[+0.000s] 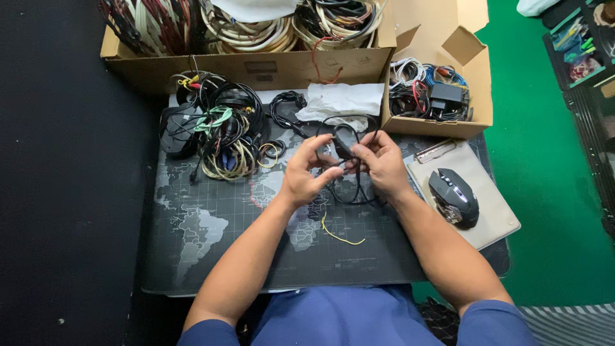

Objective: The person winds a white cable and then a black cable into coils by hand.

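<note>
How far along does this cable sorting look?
Seemingly done: coiled bundles fill the long cardboard box, and more wires sit in the smaller box. In hand: the left hand and right hand both grip a black cable, looping it. Left: a tangled pile of cables on the map-printed mat, plus a loose yellow wire.

A home hobby desk: cardboard boxes of coiled cables, map desk mat, computer mouse.
</note>
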